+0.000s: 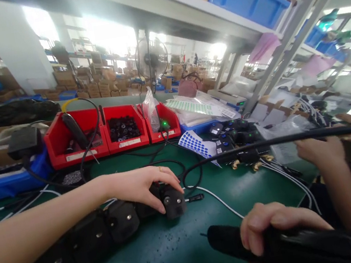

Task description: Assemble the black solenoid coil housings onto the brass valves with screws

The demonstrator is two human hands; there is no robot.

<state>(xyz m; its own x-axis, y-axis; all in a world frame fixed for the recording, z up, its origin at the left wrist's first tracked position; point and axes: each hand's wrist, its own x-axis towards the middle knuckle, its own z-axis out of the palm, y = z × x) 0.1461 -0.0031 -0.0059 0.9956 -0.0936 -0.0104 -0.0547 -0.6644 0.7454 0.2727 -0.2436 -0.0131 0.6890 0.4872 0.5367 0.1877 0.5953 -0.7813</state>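
Observation:
My left hand (141,189) reaches across the bench with its thumb and fingers closed around a black block-shaped housing (174,203) with two silver screw heads on its face. This housing stands at the right end of a row of similar black housings (90,235), partly hidden under my forearm. A white cable with a black connector (195,197) lies just right of it. Low at the right, my right hand (278,224) is wrapped around a black electric screwdriver (227,241). Its thin bit points left, apart from the housing.
Red bins (124,129) of small black parts stand behind, beside a blue tray (9,182). A blue-dotted sticker sheet (198,145) and black devices (237,137) lie at the back right. A black cord (285,141) crosses the view. A co-worker's hand (323,154) is at right.

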